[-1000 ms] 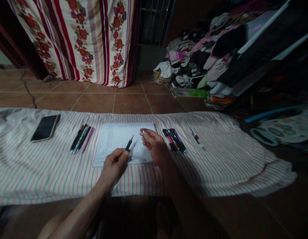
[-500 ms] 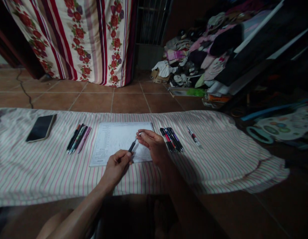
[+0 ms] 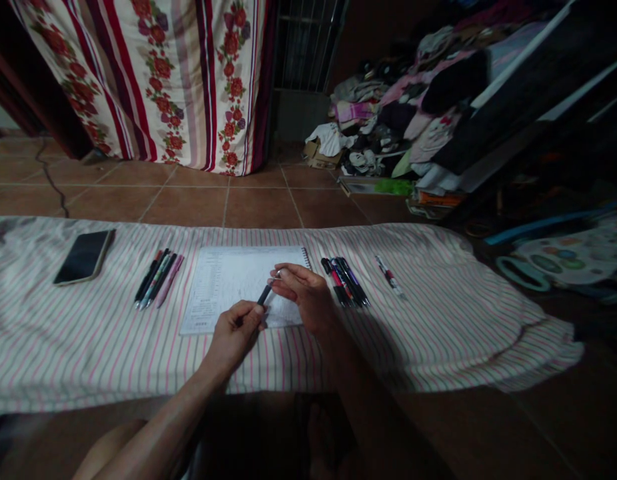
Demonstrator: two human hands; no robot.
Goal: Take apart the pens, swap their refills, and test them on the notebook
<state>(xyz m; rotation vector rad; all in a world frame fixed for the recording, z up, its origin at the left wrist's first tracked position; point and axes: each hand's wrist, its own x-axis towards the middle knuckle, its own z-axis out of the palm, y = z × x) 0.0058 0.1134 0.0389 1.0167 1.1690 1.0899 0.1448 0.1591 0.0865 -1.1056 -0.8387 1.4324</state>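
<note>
My left hand [image 3: 234, 333] is closed round the barrel of a dark pen [image 3: 263, 294], tip pointing up and to the right. My right hand [image 3: 302, 296] pinches a small silvery part [image 3: 277, 273] right at the pen's tip, touching it. Both hands hover over a spiral notebook [image 3: 223, 283] lying open on a striped cloth [image 3: 438, 313]. A row of several pens [image 3: 157, 279] lies left of the notebook, another group of pens [image 3: 344, 280] lies right of it, and a single pen [image 3: 389, 276] lies further right.
A phone [image 3: 83, 257] rests face down at the cloth's left end. Beyond the cloth is a tiled floor [image 3: 258, 203], a flowered mattress [image 3: 158, 80] leaning upright, and a heap of clothes [image 3: 398, 113] at the right. A colourful mat [image 3: 568, 257] lies far right.
My right hand has come left and down, bringing the small silvery part onto the pen's tip. My left hand with the pen has barely moved.
</note>
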